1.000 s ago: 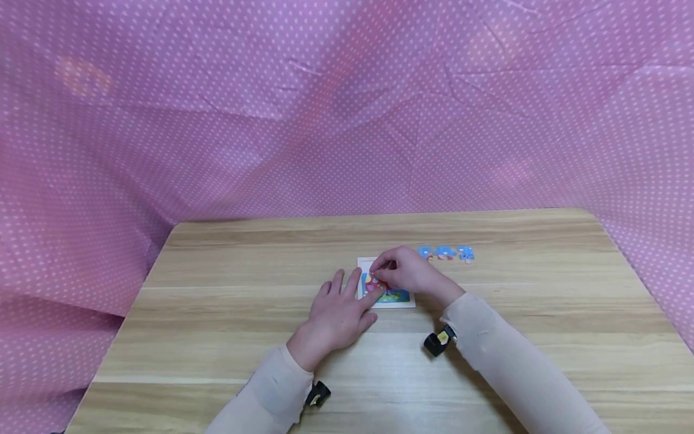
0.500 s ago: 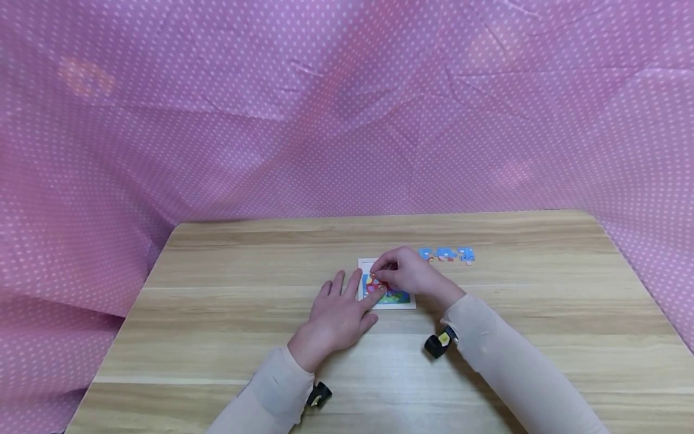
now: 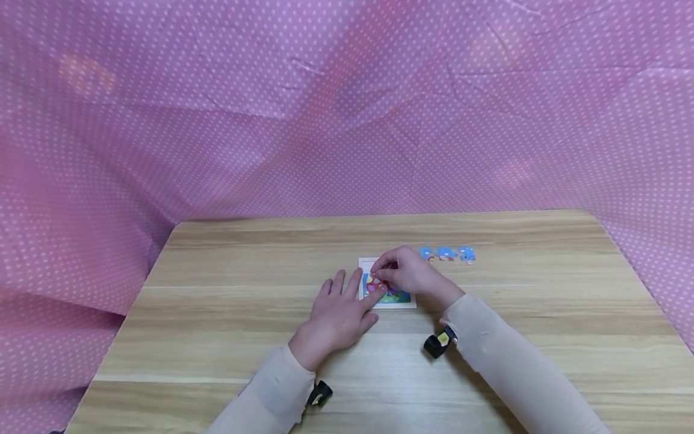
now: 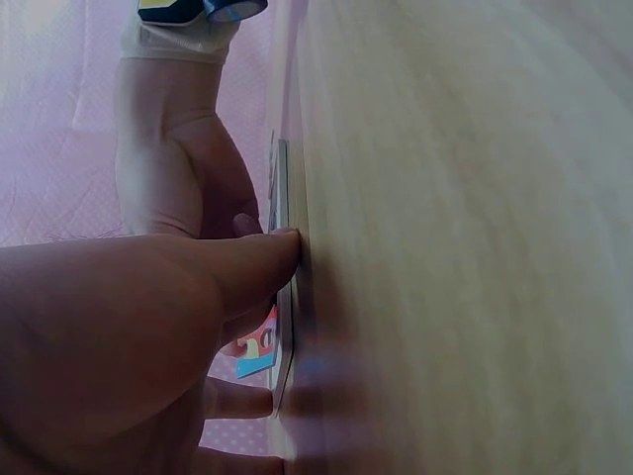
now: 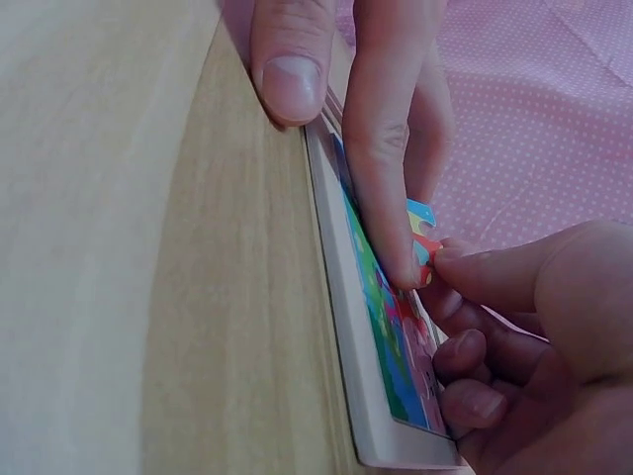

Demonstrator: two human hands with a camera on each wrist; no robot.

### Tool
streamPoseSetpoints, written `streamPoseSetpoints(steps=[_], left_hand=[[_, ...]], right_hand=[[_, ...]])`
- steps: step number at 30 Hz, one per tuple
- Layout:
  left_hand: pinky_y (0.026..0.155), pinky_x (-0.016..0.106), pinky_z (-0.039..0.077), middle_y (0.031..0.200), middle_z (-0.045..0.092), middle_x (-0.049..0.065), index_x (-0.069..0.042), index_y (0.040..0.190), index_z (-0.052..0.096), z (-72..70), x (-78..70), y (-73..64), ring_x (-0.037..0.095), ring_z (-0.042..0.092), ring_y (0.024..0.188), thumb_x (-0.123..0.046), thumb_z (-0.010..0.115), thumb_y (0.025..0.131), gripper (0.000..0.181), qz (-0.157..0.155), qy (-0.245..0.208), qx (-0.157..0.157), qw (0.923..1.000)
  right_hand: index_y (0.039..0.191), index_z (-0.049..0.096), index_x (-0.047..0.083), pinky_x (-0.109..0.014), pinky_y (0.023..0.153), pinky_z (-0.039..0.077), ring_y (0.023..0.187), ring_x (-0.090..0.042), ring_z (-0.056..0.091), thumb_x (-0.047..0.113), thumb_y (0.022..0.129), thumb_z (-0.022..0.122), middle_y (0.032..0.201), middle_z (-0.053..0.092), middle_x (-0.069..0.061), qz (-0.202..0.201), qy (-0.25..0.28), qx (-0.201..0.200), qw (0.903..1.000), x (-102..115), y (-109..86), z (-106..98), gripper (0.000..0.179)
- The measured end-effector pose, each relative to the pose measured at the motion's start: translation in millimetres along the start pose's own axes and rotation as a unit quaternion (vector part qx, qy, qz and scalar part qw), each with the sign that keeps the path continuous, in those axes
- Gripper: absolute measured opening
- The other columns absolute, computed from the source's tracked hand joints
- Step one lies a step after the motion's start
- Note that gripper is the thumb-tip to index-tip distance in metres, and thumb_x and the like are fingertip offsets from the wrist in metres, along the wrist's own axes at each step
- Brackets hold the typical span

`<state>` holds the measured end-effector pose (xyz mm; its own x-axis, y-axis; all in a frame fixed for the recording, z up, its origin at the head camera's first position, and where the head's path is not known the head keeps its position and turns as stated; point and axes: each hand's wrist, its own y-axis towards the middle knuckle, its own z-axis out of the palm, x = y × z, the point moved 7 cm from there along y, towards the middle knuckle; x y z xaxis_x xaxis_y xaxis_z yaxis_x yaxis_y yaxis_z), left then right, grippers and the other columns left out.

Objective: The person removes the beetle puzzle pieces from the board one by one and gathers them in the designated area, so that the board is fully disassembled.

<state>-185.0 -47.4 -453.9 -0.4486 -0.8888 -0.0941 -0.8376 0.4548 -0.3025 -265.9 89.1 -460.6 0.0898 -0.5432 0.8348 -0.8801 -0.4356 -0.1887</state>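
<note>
A small jigsaw puzzle board (image 3: 398, 306) with a white frame lies on the table, its lower part filled with a green and blue picture. My left hand (image 3: 337, 316) is spread at its left side, the index finger laid across the picture. Between thumb and fingers my right hand (image 3: 410, 276) pinches a jigsaw piece (image 5: 423, 218) coloured blue, yellow and red. That piece stands tilted up from the board in the right wrist view, right by the left index fingertip. The right hand covers the board's upper right part in the head view.
Three loose blue jigsaw pieces (image 3: 446, 254) lie in a row beyond the right hand. The wooden table (image 3: 217, 313) ends at a pink dotted cloth (image 3: 347, 120) behind. Black wrist cameras (image 3: 437, 345) hang beneath both sleeves.
</note>
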Motion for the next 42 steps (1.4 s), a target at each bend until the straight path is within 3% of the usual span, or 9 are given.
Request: streamPoseSetpoints(steps=[16, 24, 37, 42], left_hand=[[0.130, 0.066, 0.025, 0.181, 0.021, 0.014, -0.045, 0.168, 0.036, -2.4, -1.5, 2.8, 0.049, 0.023, 0.164, -0.052, 0.043, 0.114, 0.054, -0.003, -0.003, 0.011, 0.9999], [0.130, 0.065, 0.025, 0.181, 0.020, 0.014, -0.047, 0.168, 0.034, -3.0, -1.5, 3.8, 0.048, 0.022, 0.164, -0.053, 0.042, 0.114, 0.054, -0.005, 0.004, 0.013, 0.9999], [0.130, 0.065, 0.025, 0.180, 0.022, 0.016, -0.047, 0.168, 0.035, -1.4, -1.5, 3.6, 0.049, 0.023, 0.164, -0.053, 0.043, 0.114, 0.055, -0.007, -0.007, 0.011, 0.9999], [0.130, 0.065, 0.025, 0.180, 0.022, 0.016, -0.048, 0.167, 0.035, -0.8, 0.3, 2.3, 0.050, 0.023, 0.164, -0.053, 0.045, 0.113, 0.055, -0.012, -0.008, 0.007, 0.9999]], right_hand=[[0.109, 0.083, 0.008, -0.029, 0.074, 0.054, 0.082, -0.017, 0.065, 0.006, 0.106, 0.066, 0.099, 0.078, -0.006, 0.016, -0.011, -0.012, 0.9997, 1, 0.6, -3, 0.017], [0.115, 0.082, 0.009, -0.027, 0.068, 0.054, 0.083, -0.018, 0.064, 0.010, 0.108, 0.064, 0.100, 0.076, -0.008, 0.019, 0.015, -0.010, 0.9997, -2, 0.3, -6, 0.019], [0.123, 0.076, 0.001, -0.033, 0.077, 0.066, 0.088, -0.020, 0.072, 0.008, 0.108, 0.063, 0.106, 0.075, -0.016, 0.017, 0.089, 0.002, 0.9959, -10, -8.3, -12, 0.021], [0.120, 0.079, 0.005, -0.029, 0.077, 0.063, 0.092, -0.020, 0.069, 0.009, 0.107, 0.066, 0.110, 0.077, -0.013, 0.003, 0.040, -0.023, 0.9989, -8, -14.4, -21, 0.019]])
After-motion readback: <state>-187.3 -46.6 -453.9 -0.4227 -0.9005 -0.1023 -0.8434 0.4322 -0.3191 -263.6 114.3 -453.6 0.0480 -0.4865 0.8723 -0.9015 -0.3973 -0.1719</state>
